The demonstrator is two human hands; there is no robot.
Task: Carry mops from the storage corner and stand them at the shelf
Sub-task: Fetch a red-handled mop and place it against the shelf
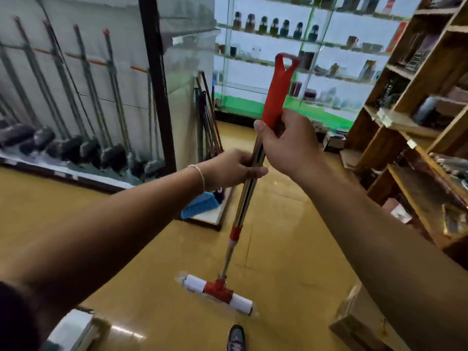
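One mop (249, 188) at frame centre, head low over the floor (291, 224), both hands grasping its pole: left hand (234, 167) below, right hand (287, 140) at the red grip.

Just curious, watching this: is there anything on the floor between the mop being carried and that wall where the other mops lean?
Nothing visible. The mop, held by both hands, hangs over bare floor, which runs open to the leaning mops on the left.
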